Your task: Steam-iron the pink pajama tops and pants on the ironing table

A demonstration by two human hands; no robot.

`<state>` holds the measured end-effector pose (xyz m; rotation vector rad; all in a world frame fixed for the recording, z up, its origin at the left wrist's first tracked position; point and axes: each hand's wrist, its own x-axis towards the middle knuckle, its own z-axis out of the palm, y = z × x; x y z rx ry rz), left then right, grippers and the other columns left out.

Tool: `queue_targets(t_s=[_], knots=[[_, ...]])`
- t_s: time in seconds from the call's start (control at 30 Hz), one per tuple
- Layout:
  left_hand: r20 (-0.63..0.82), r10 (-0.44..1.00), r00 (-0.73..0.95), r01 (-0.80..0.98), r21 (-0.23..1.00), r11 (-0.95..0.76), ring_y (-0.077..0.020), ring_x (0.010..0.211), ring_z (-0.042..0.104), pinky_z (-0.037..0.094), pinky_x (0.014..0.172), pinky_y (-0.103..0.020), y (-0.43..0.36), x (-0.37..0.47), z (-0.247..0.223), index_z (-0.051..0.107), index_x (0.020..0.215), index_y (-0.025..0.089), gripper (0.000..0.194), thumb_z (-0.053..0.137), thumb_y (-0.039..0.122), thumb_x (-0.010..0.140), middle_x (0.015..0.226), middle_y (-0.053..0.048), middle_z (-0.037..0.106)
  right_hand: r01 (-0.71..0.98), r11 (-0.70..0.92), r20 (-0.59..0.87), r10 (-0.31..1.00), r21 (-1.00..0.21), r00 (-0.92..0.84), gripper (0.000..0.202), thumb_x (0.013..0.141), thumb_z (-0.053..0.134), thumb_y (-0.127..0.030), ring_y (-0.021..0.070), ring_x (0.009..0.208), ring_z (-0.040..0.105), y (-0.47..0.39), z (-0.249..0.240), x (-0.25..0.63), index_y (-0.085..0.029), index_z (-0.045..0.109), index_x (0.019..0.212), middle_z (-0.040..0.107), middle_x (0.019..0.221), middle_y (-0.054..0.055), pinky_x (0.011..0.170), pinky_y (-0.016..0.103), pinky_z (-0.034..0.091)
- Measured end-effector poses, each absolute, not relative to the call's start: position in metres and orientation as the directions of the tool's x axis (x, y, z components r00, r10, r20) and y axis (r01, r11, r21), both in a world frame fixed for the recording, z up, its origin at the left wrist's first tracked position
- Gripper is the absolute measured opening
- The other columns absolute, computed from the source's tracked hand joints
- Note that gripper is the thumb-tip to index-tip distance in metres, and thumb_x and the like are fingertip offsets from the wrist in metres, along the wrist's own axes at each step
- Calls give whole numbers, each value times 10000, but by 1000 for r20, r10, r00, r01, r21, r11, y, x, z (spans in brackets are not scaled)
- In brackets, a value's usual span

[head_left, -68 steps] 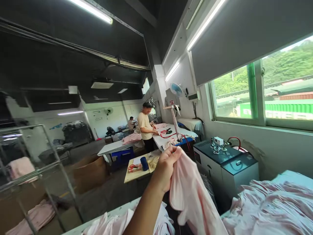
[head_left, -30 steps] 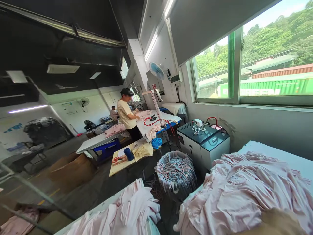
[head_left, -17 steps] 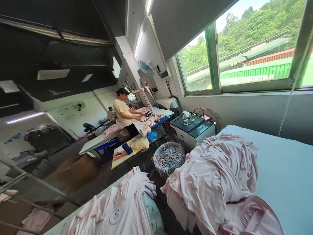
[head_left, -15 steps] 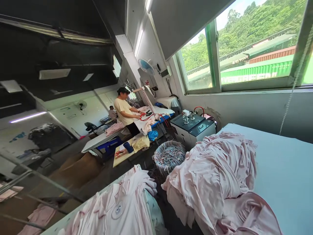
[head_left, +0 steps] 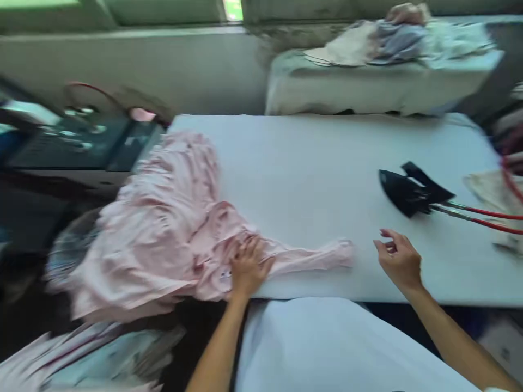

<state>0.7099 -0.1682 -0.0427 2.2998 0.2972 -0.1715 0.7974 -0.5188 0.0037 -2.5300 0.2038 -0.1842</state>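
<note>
My left hand (head_left: 248, 267) lies flat on a pink garment (head_left: 220, 242), fingers spread over the cloth. From under it a narrow pink sleeve-like strip (head_left: 314, 258) stretches right across the white table top. My right hand (head_left: 399, 261) hovers above the table near its front edge, loosely curled, with a gap between thumb and forefinger and nothing in it. Beyond that hand a black iron (head_left: 412, 188) rests on the table, its red hoses running off to the right. A large heap of pink garments (head_left: 155, 218) covers the table's left end.
The white table (head_left: 294, 158) extends along a wall. Behind it stands a covered bench (head_left: 368, 90) with folded cloths (head_left: 400, 41). At the left is a dark machine (head_left: 69, 141) with metal fittings. More garments (head_left: 102, 354) lie at the lower left. A beige cloth (head_left: 494, 196) is at the right.
The view has swung from the room and a co-worker down to the table. Both my hands and the iron are now in sight; no hands showed before.
</note>
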Motion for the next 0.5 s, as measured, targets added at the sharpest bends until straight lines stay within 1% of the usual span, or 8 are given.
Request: queue_targets(t_s=[0.03, 0.07, 0.1, 0.17, 0.27, 0.33, 0.43, 0.5], knots=[[-159, 143, 977, 213, 679, -702, -353, 1439, 252, 127, 1155, -569, -177, 717, -54, 571, 1310, 245, 456, 586, 402, 882, 1521, -95, 415, -124, -851, 121, -214, -511, 969, 379, 881, 602, -462, 167, 800, 595, -540, 15, 788, -147, 632, 1089, 644, 1035, 91, 800, 347, 501], [-94, 137, 986, 165, 638, -752, -355, 1419, 294, 154, 1137, -555, -181, 720, -61, 581, 1302, 253, 446, 577, 410, 884, 1503, -90, 444, -120, -871, 135, -207, -477, 969, 365, 853, 606, -479, 164, 740, 588, -551, 23, 782, -152, 659, 1006, 664, 943, 85, 761, 326, 488], [-21, 134, 991, 122, 580, -806, -354, 1384, 353, 199, 1108, -540, -183, 721, -65, 591, 1291, 255, 438, 570, 422, 888, 1476, -89, 480, -102, -875, 120, -179, -473, 976, 354, 832, 603, -495, 165, 697, 583, -552, 27, 779, -162, 676, 924, 671, 858, 77, 725, 310, 476], [75, 119, 990, 69, 477, -876, -345, 1324, 432, 266, 1052, -507, -180, 718, -67, 601, 1276, 245, 436, 573, 441, 887, 1439, -91, 522, -92, -836, 16, -120, -541, 993, 371, 807, 599, -539, 165, 660, 577, -536, 23, 780, -178, 684, 824, 666, 753, 61, 674, 289, 456], [145, 106, 984, 42, 389, -920, -330, 1283, 474, 306, 996, -475, -173, 713, -66, 603, 1264, 238, 436, 576, 459, 889, 1419, -86, 544, -211, -730, -218, -87, -650, 972, 418, 729, 647, -590, 153, 602, 530, -499, 3, 785, -179, 694, 788, 617, 640, 24, 623, 277, 434], [180, 94, 979, 21, 370, -929, -315, 1269, 489, 314, 983, -462, -171, 714, -70, 606, 1256, 243, 429, 580, 464, 889, 1404, -79, 558, -286, -688, -317, -84, -667, 945, 431, 698, 648, -603, 141, 564, 489, -487, -9, 786, -178, 692, 758, 556, 566, -3, 594, 270, 422], [208, 75, 975, -12, 385, -923, -305, 1258, 507, 323, 996, -457, -171, 721, -79, 616, 1247, 251, 428, 599, 464, 877, 1380, -77, 579, -344, -691, -319, -171, -636, 932, 439, 706, 636, -614, 127, 512, 441, -494, -14, 783, -178, 675, 748, 490, 517, -29, 532, 260, 391], [197, 80, 977, -5, 396, -918, -314, 1268, 503, 319, 1027, -477, -174, 722, -77, 619, 1252, 248, 439, 606, 462, 869, 1383, -84, 576, -339, -712, -324, -164, -614, 932, 437, 697, 675, -611, 130, 513, 453, -498, -11, 780, -178, 635, 663, 472, 502, -29, 512, 256, 385]])
